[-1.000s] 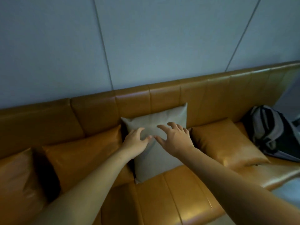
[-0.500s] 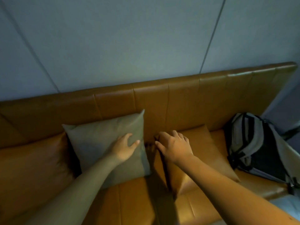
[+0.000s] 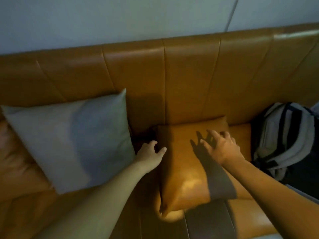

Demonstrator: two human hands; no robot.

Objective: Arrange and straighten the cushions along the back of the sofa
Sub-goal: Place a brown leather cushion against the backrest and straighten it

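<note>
A tan leather cushion [image 3: 183, 163] lies nearly flat on the sofa seat, its far edge against the sofa back [image 3: 172, 80]. My left hand [image 3: 151, 153] is at its left edge, fingers curled around that edge. My right hand [image 3: 221, 147] hovers over the cushion's far right part with fingers spread, casting a shadow on it. A grey fabric cushion [image 3: 72, 142] leans against the sofa back to the left, apart from my hands. Another tan cushion [image 3: 10, 152] shows at the far left edge.
A grey and black backpack [image 3: 286, 140] sits on the seat at the right, close to the tan cushion. A pale wall [image 3: 138, 18] rises behind the sofa. The seat's front edge runs along the bottom right.
My left hand has left the grey cushion and moved right to the tan cushion's left edge. My right hand has moved right over the tan cushion. The view has shifted right and closer.
</note>
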